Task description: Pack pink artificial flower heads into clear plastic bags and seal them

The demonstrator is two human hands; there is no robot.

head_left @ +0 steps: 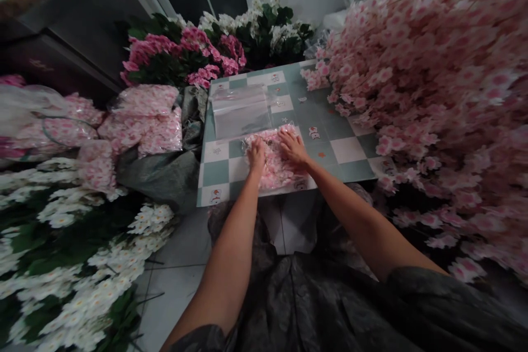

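The left hand (pixel 256 155) and right hand (pixel 293 146) lie open and flat on a filled plastic bag of pink artificial blossoms (pixel 276 170) at the checkered tabletop's (pixel 346 148) near edge. Beyond it lies an empty clear bag (pixel 239 113); a heap of loose blossoms (pixel 433 77) remains unbagged at right.

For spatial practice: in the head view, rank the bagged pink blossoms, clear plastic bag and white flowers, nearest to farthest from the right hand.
1. Bagged pink blossoms, under the right hand.
2. Clear plastic bag, on the mat, ahead-left.
3. White flowers, beyond the mat.
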